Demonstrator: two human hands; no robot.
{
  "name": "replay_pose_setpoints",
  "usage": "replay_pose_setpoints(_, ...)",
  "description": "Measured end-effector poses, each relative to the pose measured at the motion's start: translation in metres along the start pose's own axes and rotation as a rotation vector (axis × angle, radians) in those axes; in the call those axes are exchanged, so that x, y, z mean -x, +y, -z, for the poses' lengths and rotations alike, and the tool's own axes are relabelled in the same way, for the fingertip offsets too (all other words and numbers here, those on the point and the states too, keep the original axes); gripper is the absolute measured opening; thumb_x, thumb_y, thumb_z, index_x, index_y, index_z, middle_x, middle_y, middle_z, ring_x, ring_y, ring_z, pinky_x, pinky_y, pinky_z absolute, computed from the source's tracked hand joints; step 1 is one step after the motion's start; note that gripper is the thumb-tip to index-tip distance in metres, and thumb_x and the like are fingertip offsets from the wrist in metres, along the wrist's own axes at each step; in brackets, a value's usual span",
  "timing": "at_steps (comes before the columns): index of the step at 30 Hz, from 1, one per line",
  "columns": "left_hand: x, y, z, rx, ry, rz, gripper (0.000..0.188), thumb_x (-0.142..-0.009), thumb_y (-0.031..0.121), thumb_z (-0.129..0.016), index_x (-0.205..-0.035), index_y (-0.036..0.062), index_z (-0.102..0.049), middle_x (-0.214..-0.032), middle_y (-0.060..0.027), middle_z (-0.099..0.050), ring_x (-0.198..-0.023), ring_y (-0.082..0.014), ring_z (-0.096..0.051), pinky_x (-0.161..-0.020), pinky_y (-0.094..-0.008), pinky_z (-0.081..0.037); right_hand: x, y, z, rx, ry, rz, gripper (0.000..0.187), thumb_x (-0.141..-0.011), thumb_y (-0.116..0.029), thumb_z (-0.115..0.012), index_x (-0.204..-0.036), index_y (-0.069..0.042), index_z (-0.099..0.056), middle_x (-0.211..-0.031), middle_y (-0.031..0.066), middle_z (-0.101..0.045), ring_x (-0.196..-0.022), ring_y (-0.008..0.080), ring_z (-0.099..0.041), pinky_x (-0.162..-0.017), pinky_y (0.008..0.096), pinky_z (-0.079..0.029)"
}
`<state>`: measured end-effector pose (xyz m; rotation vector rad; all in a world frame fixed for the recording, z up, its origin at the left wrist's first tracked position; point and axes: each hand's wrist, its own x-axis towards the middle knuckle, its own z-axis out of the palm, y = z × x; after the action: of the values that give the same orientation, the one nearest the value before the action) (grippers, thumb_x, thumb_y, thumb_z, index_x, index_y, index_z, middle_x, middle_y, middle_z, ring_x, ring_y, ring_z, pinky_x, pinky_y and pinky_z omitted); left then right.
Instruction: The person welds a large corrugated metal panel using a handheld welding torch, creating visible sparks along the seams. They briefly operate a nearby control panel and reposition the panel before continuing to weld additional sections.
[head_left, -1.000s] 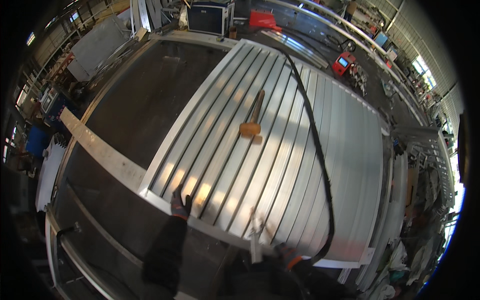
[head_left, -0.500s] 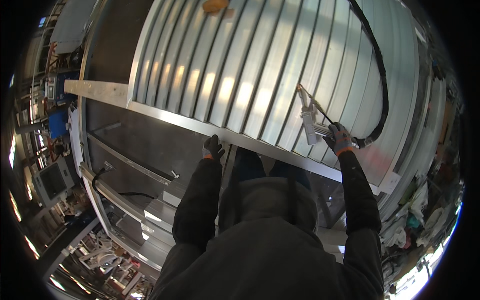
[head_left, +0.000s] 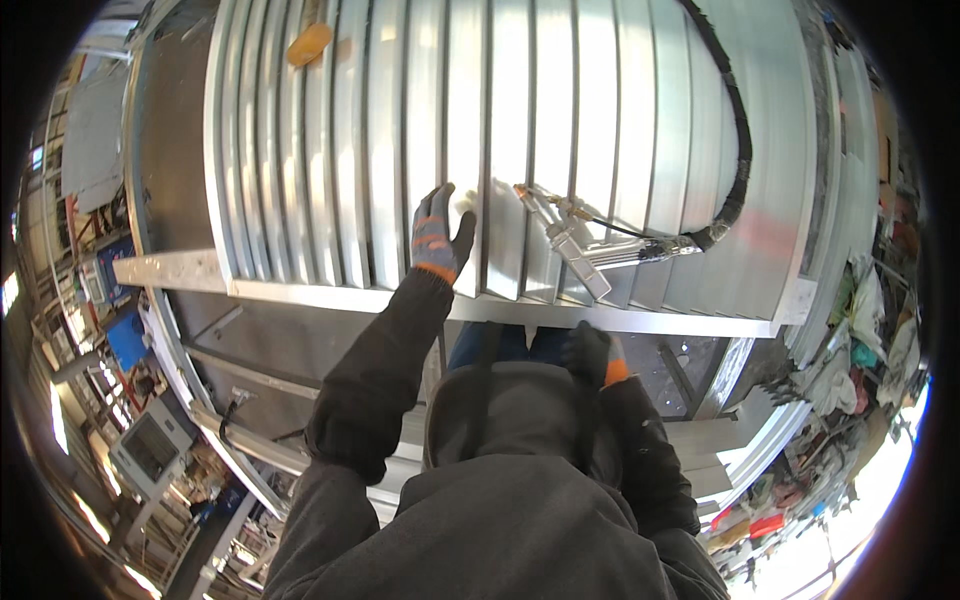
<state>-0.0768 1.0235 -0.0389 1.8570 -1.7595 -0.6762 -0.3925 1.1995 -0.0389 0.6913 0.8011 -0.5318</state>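
Left hand (head_left: 440, 232) lies open, flat on the ribbed metal panel (head_left: 330, 150) at frame centre; welding torch (head_left: 565, 240) lies diagonally, tip toward upper left; right hand (head_left: 592, 352) is low, holding nothing, its opening unclear.

The ribbed metal panel (head_left: 330, 150) lies open left of the left hand (head_left: 440, 232); to its right the welding torch (head_left: 565, 240) and black hose (head_left: 735, 150) block the way
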Motion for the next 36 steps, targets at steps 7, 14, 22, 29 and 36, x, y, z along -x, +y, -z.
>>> replay_pose_setpoints(7,-0.109,0.037,-0.051,-0.042,-0.189,-0.255,0.049,-0.092,0.028,-0.069,-0.135,0.0084,-0.057,-0.134,-0.0191,-0.06,-0.125,-0.0402,-0.056,-0.106,-0.0474,-0.047,-0.055,0.03,0.004,0.375,0.503,0.436,0.041,-0.106,-0.042,-0.049,-0.113,-0.003,-0.059,-0.091,0.0146,-0.066,-0.079,0.0285,-0.063,-0.068,0.0401,-0.052)
replay_pose_setpoints(14,-0.127,0.086,-0.041,0.151,-0.281,-0.145,0.046,-0.092,0.017,-0.072,-0.134,0.0046,-0.059,-0.134,-0.0176,-0.063,-0.126,-0.0345,-0.059,-0.105,-0.0445,-0.047,-0.082,0.037,0.014,0.261,0.64,0.539,0.053,-0.107,-0.042,-0.047,-0.123,0.005,-0.064,-0.105,0.0258,-0.075,-0.085,0.0388,-0.074,-0.079,0.0457,-0.059)
replay_pose_setpoints(22,-0.15,0.29,0.179,0.959,-0.547,-0.834,0.043,-0.099,0.006,-0.06,-0.142,0.0041,-0.055,-0.138,-0.0126,-0.062,-0.129,-0.0233,-0.058,-0.108,-0.0391,-0.047,-0.093,0.026,0.023,0.175,0.642,0.409,0.047,-0.106,-0.039,-0.052,-0.12,0.004,-0.064,-0.098,0.0238,-0.076,-0.081,0.0402,-0.074,-0.071,0.0478,-0.059)
replay_pose_setpoints(29,-0.145,0.356,0.214,0.667,-0.613,-1.086,0.042,-0.098,0.004,-0.06,-0.14,0.0038,-0.056,-0.136,-0.0124,-0.063,-0.126,-0.0226,-0.059,-0.106,-0.038,-0.048,-0.116,0.005,0.043,0.383,0.611,0.556,0.039,-0.106,-0.033,-0.053,-0.119,0.002,-0.065,-0.103,0.0202,-0.074,-0.089,0.0365,-0.072,-0.077,0.0462,-0.058)
replay_pose_setpoints(36,-0.159,0.365,0.222,0.617,-0.626,-1.066,0.042,-0.097,0.002,-0.061,-0.138,0.0036,-0.057,-0.134,-0.0123,-0.064,-0.123,-0.0218,-0.061,-0.103,-0.0368,-0.049,-0.098,-0.103,0.011,0.643,0.545,0.721,0.033,-0.106,-0.027,-0.053,-0.117,0.001,-0.066,-0.106,0.018,-0.072,-0.094,0.0337,-0.069,-0.083,0.0455,-0.057)
